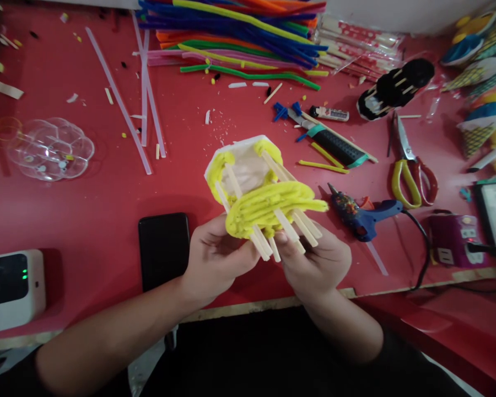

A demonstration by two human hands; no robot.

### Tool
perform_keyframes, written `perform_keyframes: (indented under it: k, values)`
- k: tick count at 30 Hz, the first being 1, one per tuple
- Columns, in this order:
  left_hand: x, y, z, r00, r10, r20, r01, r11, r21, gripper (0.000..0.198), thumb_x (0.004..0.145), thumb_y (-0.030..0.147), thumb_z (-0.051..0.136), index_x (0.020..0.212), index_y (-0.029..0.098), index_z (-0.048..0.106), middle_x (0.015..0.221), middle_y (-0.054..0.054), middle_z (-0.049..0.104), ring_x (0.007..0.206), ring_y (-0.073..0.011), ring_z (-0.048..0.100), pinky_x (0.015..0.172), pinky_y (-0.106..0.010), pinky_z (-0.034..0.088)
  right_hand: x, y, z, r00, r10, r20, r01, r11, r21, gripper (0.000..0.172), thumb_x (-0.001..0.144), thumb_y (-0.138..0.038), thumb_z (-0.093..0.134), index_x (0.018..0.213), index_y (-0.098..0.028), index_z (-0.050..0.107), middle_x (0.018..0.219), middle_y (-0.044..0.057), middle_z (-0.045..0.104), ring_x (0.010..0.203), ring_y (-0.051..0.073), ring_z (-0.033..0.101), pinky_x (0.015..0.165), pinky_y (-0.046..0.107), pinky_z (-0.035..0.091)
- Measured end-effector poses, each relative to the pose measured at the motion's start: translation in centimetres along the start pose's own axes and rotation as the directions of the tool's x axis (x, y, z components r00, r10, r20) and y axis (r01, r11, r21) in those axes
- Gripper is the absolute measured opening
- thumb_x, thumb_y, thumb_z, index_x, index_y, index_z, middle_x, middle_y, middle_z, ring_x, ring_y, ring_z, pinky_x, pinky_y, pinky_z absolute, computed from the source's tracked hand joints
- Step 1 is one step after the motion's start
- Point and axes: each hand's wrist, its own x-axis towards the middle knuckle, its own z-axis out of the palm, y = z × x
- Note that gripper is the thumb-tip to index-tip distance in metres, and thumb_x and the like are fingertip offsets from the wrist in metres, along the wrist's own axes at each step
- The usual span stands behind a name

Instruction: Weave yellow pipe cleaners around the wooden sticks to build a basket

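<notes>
Both hands hold up a small craft model made of yellow pipe cleaners wound around several pale wooden sticks. Its far end is a whitish panel edged with yellow fuzz. My left hand closes on the model's left side, fingers partly hidden behind it. My right hand grips the lower right, its thumb near the stick ends. One loose yellow pipe cleaner end sticks out to the right. Nearest on the table are a blue glue gun at right and a black phone at left.
Colourful pipe cleaners lie at the back. Scissors, a cutter knife and a black stick model are at right. Glue sticks, a clear flower-shaped container and a white device occupy the left. A purple power box stands right.
</notes>
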Motion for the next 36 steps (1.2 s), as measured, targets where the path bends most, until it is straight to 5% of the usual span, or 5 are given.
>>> perform_keyframes:
  k: [12, 19, 23, 27, 36]
  values:
    - [0.4, -0.3, -0.2, 0.997, 0.042, -0.064, -0.035, 0.994, 0.108, 0.027, 0.071, 0.007, 0.09, 0.083, 0.03, 0.084, 0.078, 0.004, 0.083, 0.07, -0.0124, 0.077, 0.067, -0.02, 0.064, 0.0, -0.1, 0.8, 0.993, 0.055, -0.107, -0.06, 0.997, -0.042, 0.023, 0.093, -0.024, 0.072, 0.072, -0.024, 0.063, 0.059, -0.007, 0.058, 0.046, 0.008, 0.047, 0.043, 0.022, 0.04]
    - [0.5, -0.7, -0.6, 0.994, -0.087, -0.064, 0.09, 0.994, 0.056, 0.009, 0.083, 0.031, 0.087, 0.092, 0.029, 0.084, 0.094, 0.0, 0.084, 0.089, -0.0162, 0.079, 0.086, -0.028, 0.065, 0.5, -0.1, 1.2, 0.949, 0.285, -0.137, -0.249, 0.941, 0.231, 0.026, 0.083, -0.02, 0.081, 0.097, -0.028, 0.061, 0.07, -0.01, 0.065, 0.053, 0.007, 0.06, 0.045, 0.017, 0.047]
    - [0.8, -0.4, -0.5, 0.985, -0.161, -0.054, 0.161, 0.987, -0.013, 0.014, 0.081, 0.037, 0.089, 0.092, 0.029, 0.084, 0.099, 0.001, 0.084, 0.094, -0.0159, 0.078, 0.094, -0.03, 0.063, 1.1, 0.4, 1.3, 0.904, 0.426, 0.043, -0.406, 0.822, 0.399, 0.04, 0.08, -0.031, 0.085, 0.112, -0.029, 0.061, 0.071, -0.009, 0.066, 0.055, 0.009, 0.062, 0.051, 0.02, 0.054]
    - [1.0, 0.0, -0.5, 0.978, -0.198, -0.061, 0.198, 0.98, 0.004, 0.014, 0.082, 0.037, 0.088, 0.086, 0.025, 0.082, 0.082, 0.003, 0.078, 0.075, -0.0102, 0.072, 0.077, -0.022, 0.062, 1.3, 1.0, 1.1, 0.853, 0.476, 0.214, -0.517, 0.714, 0.472, 0.026, 0.082, -0.04, 0.083, 0.097, -0.024, 0.07, 0.07, -0.007, 0.066, 0.045, 0.004, 0.048, 0.04, 0.016, 0.041]
    - [1.6, 1.7, -0.7, 0.972, -0.109, -0.209, 0.17, 0.94, 0.297, 0.042, 0.073, 0.016, 0.086, 0.103, 0.022, 0.058, 0.084, 0.005, 0.062, 0.07, -0.012, 0.064, 0.055, -0.022, 0.06, 1.5, 1.3, 0.1, 0.774, 0.588, 0.236, -0.622, 0.636, 0.457, 0.021, 0.078, -0.036, 0.085, 0.081, -0.019, 0.072, 0.052, -0.008, 0.058, 0.04, 0.005, 0.049, 0.035, 0.013, 0.036]
